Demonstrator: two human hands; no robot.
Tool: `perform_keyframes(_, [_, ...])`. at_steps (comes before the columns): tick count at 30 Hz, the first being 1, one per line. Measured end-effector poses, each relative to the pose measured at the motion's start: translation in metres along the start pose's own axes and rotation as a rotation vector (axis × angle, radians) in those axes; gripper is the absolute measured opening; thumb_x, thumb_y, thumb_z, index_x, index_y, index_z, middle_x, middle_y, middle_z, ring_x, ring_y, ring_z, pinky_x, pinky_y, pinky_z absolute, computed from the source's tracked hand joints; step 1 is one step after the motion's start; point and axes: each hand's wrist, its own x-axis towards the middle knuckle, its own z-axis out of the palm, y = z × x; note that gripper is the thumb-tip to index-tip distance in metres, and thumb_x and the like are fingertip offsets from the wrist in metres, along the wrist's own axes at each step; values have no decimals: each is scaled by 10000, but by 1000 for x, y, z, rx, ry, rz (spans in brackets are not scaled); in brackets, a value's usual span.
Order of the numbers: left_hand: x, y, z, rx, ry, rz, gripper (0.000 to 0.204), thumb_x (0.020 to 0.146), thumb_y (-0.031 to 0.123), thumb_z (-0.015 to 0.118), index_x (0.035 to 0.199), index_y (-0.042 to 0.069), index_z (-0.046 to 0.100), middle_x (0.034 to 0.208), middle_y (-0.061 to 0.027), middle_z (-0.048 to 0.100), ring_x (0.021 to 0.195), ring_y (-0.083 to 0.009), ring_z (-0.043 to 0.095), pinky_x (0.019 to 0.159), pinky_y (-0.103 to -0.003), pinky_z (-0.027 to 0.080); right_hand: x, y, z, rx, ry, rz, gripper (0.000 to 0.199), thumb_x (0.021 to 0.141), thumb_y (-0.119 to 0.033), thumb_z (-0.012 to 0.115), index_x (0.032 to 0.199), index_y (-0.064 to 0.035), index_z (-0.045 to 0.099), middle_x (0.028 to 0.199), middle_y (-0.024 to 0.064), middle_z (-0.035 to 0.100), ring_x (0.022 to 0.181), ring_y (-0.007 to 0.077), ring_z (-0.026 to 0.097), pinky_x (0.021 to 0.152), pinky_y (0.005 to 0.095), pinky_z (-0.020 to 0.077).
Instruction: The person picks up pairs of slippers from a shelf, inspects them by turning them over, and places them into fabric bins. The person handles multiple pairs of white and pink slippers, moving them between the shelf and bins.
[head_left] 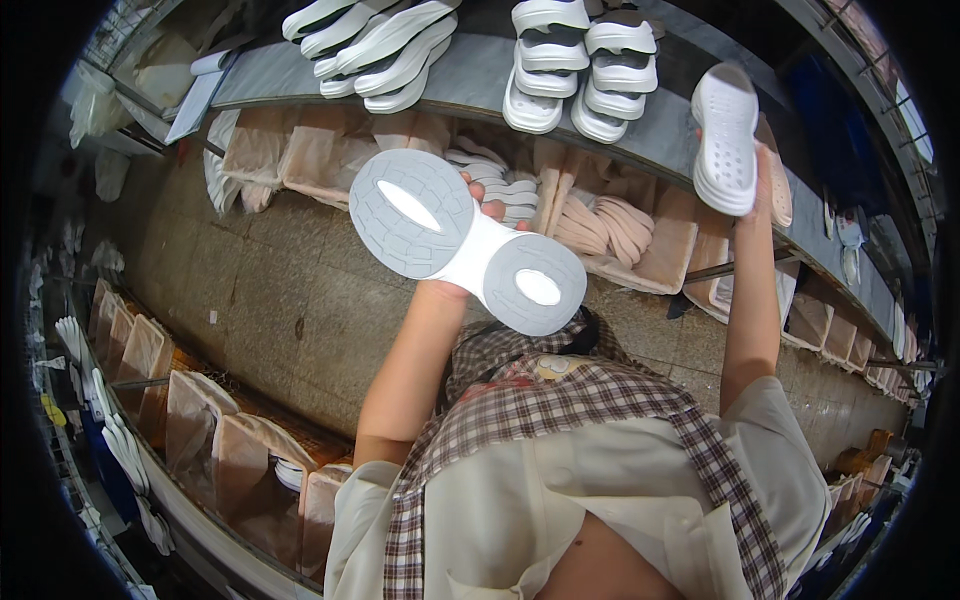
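My left hand (478, 205) is closed round the narrow middle of a shoe sole (468, 240), held in front of my body. Its grey patterned tread faces up, with a white waist and white oval insets. Most of that hand is hidden behind the sole; some fingertips show along its far edge. At the right, my right hand (762, 185) grips a white shoe sole (727, 135) over the bench edge, its dotted inner side facing up. The thumb and fingers lie along its sides.
A grey bench (460, 80) curves along the far side, carrying stacked white soles (385, 45) and more white soles (545, 70). Below it are lined bins (330, 150), one with pinkish strips (605, 228). More bins (200, 430) stand at the lower left. A tiled floor (270, 290) lies between.
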Motion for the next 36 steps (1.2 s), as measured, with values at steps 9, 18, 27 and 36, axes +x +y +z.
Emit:
perform_keyframes(9, [-6, 0, 0, 235, 180, 10, 473, 885, 439, 466, 1221, 112, 534, 1082, -148, 600, 994, -320, 573, 850, -560, 454, 61, -3, -91, -408, 406, 175, 348, 821, -183, 523, 1086, 40, 557, 996, 152, 639, 873, 254, 636, 802, 381, 506])
perform_keyframes(18, [2, -21, 10, 587, 617, -36, 365, 893, 284, 530, 1158, 33, 511, 1010, -157, 612, 850, -279, 630, 739, -404, 542, 56, 12, -46, -1689, 751, -634, 305, 819, -187, 617, 1047, 12, 588, 974, 160, 612, 870, 287, 581, 772, 348, 447])
perform_keyframes(27, [29, -35, 26, 1216, 35, -243, 318, 890, 171, 527, 1182, 46, 508, 1013, -72, 601, 857, -160, 592, 706, -279, 505, -54, 118, 153, -1245, -342, -453, 630, 869, -428, 548, 1327, -23, 398, 1266, 126, 490, 1246, 258, 365, 1034, 392, 269])
perform_keyframes(36, [58, -45, 81, 1137, -146, -78, 324, 844, 246, 605, 1007, -34, 605, 1005, -115, 562, 998, -202, 524, 857, -315, 417, -78, 118, 160, -754, -197, -210, 446, 781, -181, 721, 1125, 10, 511, 1049, 99, 549, 958, 189, 531, 833, 311, 413])
